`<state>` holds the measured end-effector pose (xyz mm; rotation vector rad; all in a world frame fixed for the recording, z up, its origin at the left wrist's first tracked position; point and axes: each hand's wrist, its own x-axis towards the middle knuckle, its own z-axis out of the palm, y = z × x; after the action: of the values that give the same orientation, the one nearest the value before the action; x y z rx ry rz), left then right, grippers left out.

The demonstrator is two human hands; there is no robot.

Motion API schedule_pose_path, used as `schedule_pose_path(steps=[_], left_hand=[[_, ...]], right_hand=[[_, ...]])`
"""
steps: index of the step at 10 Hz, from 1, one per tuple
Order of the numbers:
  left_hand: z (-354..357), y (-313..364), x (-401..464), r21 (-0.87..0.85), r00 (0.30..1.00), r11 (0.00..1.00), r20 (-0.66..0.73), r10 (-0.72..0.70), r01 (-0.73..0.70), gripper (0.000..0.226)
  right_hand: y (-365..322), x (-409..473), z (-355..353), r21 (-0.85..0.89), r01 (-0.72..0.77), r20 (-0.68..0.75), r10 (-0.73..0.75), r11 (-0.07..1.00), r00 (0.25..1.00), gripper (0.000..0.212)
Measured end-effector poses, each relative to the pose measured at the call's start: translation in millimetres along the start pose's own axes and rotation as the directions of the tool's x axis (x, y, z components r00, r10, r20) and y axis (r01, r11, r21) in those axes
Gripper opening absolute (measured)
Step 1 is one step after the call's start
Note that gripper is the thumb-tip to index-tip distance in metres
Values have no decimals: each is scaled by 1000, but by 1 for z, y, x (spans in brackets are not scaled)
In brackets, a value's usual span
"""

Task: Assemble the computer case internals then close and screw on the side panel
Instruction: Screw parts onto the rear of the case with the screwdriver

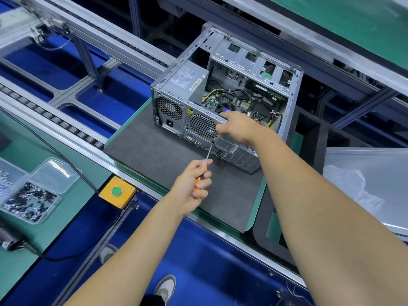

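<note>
A grey sheet-metal computer case (223,102) stands upright on a dark, matte foam mat (154,155), its open side facing up and to the right. Inside sit a boxy silver power supply (187,79), a green circuit board (234,104) and loose yellow and black wires (223,91). The back panel, nearest the viewer, has round perforated fan grilles (202,127).

The right hand (240,127) reaches out on a straight arm, fingers curled and pressed over the case's upper rear edge. The left hand (194,184) wraps closed around the orange handle of a screwdriver (208,155), whose thin steel shaft angles up with its tip touching the back panel, just below the right hand.

At far left, a clear plastic tray (28,202) holds small dark screws. A yellow button box (117,192) sits beside the mat.
</note>
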<state>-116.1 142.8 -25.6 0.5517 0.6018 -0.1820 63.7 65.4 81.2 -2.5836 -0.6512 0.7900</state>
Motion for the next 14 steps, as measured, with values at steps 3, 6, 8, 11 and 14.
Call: schedule_pose_path(steps=[3,6,8,11,14], left_hand=[[3,-6,2,964,779,206,4,627,-170,10],[4,5,1,-123,997,989,8,-76,77,17],[1,23,1,947,778,-322,195,597,10,15],[-7,20,2,86,998,996,-49,41,-37,15],[-10,-3,5,986,780,34,108,617,-164,8]], right_hand=[[3,2,0,25,13,4,-13,1000,1000,53],[7,8,1,-12,6,17,-6,1000,1000,56],[5,5,2,38,-7,30,5,999,1000,59],[3,3,1,20,1,22,-1,1000,1000,59],[4,4,1,-3,14,18,-14,1000,1000,59]])
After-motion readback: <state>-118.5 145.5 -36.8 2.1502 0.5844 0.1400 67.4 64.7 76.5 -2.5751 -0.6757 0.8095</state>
